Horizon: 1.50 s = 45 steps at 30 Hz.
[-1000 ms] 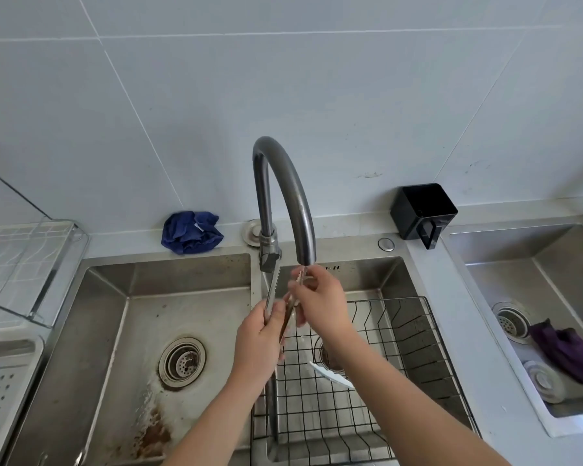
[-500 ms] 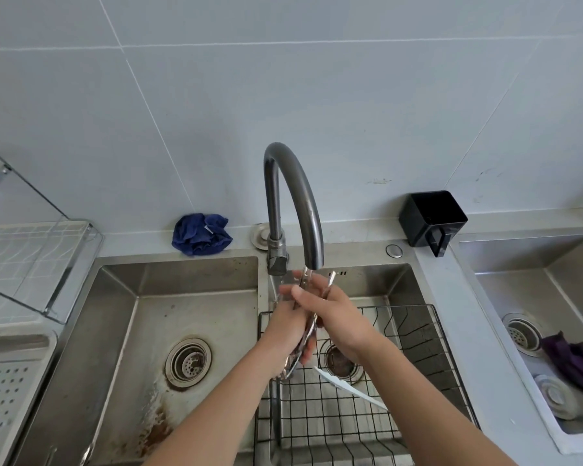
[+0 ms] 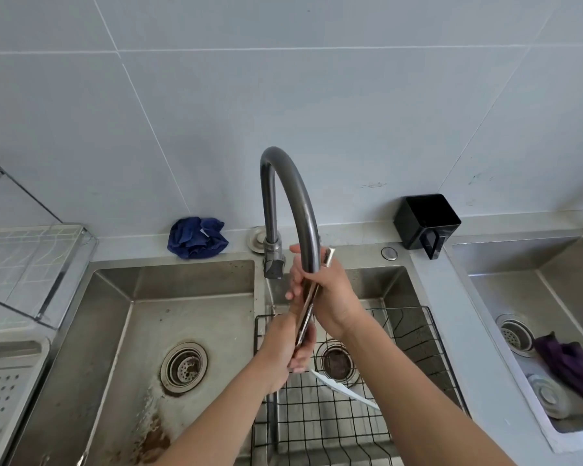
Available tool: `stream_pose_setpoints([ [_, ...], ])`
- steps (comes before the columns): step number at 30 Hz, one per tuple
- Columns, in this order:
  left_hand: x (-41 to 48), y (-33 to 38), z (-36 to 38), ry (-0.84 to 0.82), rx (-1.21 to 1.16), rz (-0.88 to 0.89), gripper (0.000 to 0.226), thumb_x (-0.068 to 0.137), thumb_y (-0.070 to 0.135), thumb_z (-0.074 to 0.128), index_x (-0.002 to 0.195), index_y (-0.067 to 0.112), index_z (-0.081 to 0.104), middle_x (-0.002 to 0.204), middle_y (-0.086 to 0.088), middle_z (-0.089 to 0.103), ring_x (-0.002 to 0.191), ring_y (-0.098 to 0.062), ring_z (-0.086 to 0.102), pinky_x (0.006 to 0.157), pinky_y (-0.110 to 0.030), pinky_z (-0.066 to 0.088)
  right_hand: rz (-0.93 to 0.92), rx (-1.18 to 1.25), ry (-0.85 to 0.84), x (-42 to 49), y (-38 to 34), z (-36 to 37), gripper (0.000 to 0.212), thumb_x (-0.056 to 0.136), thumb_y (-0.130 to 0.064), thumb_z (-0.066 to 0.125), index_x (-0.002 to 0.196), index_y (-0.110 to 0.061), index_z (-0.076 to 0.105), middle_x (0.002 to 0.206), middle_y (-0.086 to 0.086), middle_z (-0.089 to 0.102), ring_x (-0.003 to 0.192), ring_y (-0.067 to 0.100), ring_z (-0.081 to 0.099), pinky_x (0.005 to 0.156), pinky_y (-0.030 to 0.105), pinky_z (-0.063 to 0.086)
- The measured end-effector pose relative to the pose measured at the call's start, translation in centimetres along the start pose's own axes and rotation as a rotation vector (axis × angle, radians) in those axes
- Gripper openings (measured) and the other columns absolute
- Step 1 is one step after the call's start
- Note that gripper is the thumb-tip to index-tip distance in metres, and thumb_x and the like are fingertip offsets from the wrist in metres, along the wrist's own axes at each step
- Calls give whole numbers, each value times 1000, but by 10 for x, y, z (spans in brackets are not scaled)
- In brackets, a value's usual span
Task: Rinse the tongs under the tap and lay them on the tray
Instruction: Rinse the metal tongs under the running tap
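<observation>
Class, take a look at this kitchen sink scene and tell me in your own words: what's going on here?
A person is holding metal tongs in both hands right under the tap spout, over the right basin with the black wire basket. The left hand grips the lower end, and the right hand wraps round the upper part. Whether water is running cannot be told. The tongs are not yet on the perforated tray at the far left.

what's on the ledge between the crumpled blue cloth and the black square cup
Head view: the curved grey metal tap, a round disc beside it, and a small round metal cap nearer the black square cup.
</observation>
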<state>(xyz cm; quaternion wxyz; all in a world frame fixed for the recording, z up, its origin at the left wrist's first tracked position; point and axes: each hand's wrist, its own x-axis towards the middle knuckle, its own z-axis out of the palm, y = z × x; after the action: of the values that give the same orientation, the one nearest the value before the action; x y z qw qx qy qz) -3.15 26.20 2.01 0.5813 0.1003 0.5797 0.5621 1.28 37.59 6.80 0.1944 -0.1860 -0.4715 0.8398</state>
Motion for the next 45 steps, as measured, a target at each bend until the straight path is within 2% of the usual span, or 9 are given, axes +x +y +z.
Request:
stream_pose_setpoints([
  [5,-2,-1,1,-47,-101,121,67,96,66,36,75,7,61,46,-6,42,34,-15,27,40,-24,19,14,-371,218,7,-8,15,65,73,-55,85,102,-4,57,71,8,64,54,26,63,62,43,59],
  [10,-3,-10,13,213,21,426,75,80,84,47,85,9,57,59,-6,48,44,-12,37,42,-24,30,-43,-669,557,10,3,19,44,85,-40,81,101,-11,52,85,12,70,73,30,73,69,49,62],
  [13,-8,-6,7,139,-85,252,76,79,83,46,78,8,57,51,-5,38,33,-11,28,34,-20,23,-44,-559,438,5,12,16,47,79,-43,87,104,-17,57,71,-8,71,63,2,69,60,25,57],
  [19,-16,7,-22,-187,-173,-93,85,80,90,31,73,11,62,49,-3,47,32,-12,38,35,-21,19,211,33,50,-5,7,-4,53,82,-7,78,128,6,55,98,17,77,91,34,75,82,45,59],
  [25,-4,-7,-6,445,-19,157,58,84,69,56,81,12,67,63,-4,55,40,-8,43,36,-20,29,50,8,367,-1,15,10,22,97,1,63,118,-5,61,87,13,74,73,23,71,66,31,59],
  [28,-4,-17,-14,496,-29,140,49,97,52,55,84,6,65,60,-2,52,40,-8,40,36,-20,29,-88,61,493,6,4,11,18,97,3,63,109,-11,64,86,11,72,68,19,69,63,29,58],
  [36,-6,-62,-37,416,1306,545,10,96,30,53,87,28,55,101,11,60,115,-13,55,102,-28,46,13,-188,320,5,11,18,11,94,-4,65,101,-11,68,72,7,73,61,21,64,59,32,55],
  [38,-6,-81,-45,343,1461,474,24,97,34,51,115,22,60,140,3,51,149,-22,28,126,-35,13,61,-286,244,5,18,22,5,94,-14,70,97,-10,68,71,12,72,54,23,61,55,33,53],
  [45,-16,-115,-64,262,1651,472,46,94,38,47,138,27,47,167,1,16,149,-19,-28,118,-39,-17,155,-541,101,-1,17,13,29,93,-36,72,90,-7,69,67,14,69,51,26,63,52,34,54],
])
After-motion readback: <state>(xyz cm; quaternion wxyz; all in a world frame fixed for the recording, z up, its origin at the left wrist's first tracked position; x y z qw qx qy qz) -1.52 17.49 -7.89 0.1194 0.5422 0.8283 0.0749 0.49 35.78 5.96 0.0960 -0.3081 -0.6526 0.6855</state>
